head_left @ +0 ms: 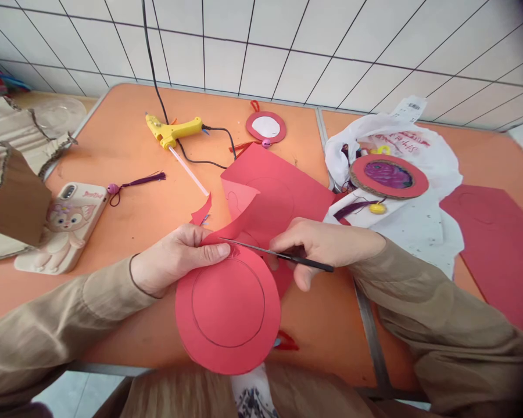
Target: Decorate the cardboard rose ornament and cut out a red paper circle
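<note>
My left hand (181, 255) pinches a red paper (229, 307) between thumb and fingers. Its lower part is a rounded disc with a smaller circle drawn inside, and a strip of the same paper curls up above. In my right hand (331, 238) is a pair of scissors (307, 262) with black handles, seen nearly edge-on. The blades lie across the top of the disc, pointing at my left thumb. Behind both hands rests a larger red sheet (283, 186) with a faint circle drawn on it. A small red scrap (201, 212) lies by my left fingers.
A yellow glue gun (172, 132) with a cord is at the back. A phone (63, 229), a purple tassel (143, 181) and cardboard (15, 197) are on the left. On the right, a round red-rimmed piece (357, 177) rests on a white plastic bag (440, 151).
</note>
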Demonstrator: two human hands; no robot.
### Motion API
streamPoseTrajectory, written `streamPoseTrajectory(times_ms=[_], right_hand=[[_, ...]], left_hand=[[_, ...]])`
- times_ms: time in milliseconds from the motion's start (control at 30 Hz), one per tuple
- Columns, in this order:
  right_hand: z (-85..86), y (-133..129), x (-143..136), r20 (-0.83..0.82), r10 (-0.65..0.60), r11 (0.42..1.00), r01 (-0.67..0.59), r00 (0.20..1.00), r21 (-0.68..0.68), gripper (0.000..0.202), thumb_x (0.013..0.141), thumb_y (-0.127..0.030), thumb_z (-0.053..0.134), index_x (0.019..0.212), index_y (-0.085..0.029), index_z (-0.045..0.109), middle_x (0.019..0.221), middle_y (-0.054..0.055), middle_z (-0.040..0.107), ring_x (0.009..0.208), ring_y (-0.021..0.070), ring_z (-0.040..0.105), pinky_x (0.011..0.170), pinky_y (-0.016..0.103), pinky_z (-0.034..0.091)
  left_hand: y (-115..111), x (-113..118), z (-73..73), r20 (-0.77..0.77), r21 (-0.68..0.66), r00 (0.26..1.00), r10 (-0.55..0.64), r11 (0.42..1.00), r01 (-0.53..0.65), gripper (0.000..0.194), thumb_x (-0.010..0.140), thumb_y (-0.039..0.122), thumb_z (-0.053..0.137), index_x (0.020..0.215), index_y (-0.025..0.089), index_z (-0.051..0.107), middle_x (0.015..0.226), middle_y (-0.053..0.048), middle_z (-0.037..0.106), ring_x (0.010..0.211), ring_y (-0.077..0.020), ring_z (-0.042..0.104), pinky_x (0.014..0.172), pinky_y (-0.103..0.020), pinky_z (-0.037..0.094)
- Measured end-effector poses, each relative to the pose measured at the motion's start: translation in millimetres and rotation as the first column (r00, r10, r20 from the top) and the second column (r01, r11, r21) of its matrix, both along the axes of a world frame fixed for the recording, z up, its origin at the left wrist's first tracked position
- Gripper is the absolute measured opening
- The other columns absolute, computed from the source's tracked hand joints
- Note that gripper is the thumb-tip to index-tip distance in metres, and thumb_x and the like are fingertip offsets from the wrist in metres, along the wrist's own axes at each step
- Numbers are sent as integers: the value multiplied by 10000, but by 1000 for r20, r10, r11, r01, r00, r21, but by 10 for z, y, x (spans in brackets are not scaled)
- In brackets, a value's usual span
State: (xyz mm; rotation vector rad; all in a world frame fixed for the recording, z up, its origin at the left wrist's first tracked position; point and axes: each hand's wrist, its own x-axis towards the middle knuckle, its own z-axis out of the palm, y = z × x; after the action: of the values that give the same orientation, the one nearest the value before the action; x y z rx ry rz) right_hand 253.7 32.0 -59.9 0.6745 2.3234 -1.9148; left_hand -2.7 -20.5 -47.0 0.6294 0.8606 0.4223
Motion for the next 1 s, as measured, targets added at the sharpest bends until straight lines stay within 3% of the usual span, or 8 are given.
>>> streamPoseTrajectory(times_ms=[267, 400, 567, 733, 1000], right_hand=[[56, -40, -57, 76, -6, 996, -1, 997, 94, 464, 712, -579, 749, 731, -155, 562, 591, -76, 362, 540, 66, 309, 478, 196, 252], [33, -67, -70, 45, -30, 987, 22, 999, 162, 447, 732, -575, 735, 739, -155, 583, 596, -72, 346, 552, 70, 295, 487, 195, 257], [-10, -72, -57, -16, -34, 989, 36, 999, 144, 471, 747, -610, 700, 721, -158, 571, 615, -65, 353, 565, 74, 286, 493, 202, 247], [15, -86, -58, 10, -13, 993, 11, 1000, 120, 502, 724, -643, 700, 731, -161, 563, 616, -66, 345, 578, 80, 277, 496, 205, 248], [13, -117, -115, -5, -49, 974, 49, 999, 221, 539, 724, -658, 692, 639, -155, 520, 591, -66, 328, 556, 73, 260, 478, 207, 238]], left_hand=[[-31, 39, -17, -31, -19, 1000, -2, 1000, 2, 301, 628, 406, 870, 727, 134, 788, 641, -42, 740, 534, -112, 655, 528, -174, 528], [-36, 35, -27, -17, -13, 1000, -4, 1000, 4, 293, 630, 404, 868, 698, 133, 782, 628, -45, 731, 526, -113, 649, 523, -178, 518], [-35, 32, -23, -28, 2, 1000, -9, 1000, 9, 308, 615, 412, 875, 667, 129, 767, 601, -42, 713, 510, -109, 631, 517, -181, 508], [-51, 50, -35, -27, 27, 999, -24, 999, 25, 280, 638, 403, 863, 672, 142, 770, 623, -37, 719, 533, -112, 636, 539, -186, 513], [-69, 64, -67, -18, 69, 996, -91, 993, 92, 253, 699, 405, 819, 672, 157, 778, 597, -29, 702, 535, -120, 629, 593, -218, 523]])
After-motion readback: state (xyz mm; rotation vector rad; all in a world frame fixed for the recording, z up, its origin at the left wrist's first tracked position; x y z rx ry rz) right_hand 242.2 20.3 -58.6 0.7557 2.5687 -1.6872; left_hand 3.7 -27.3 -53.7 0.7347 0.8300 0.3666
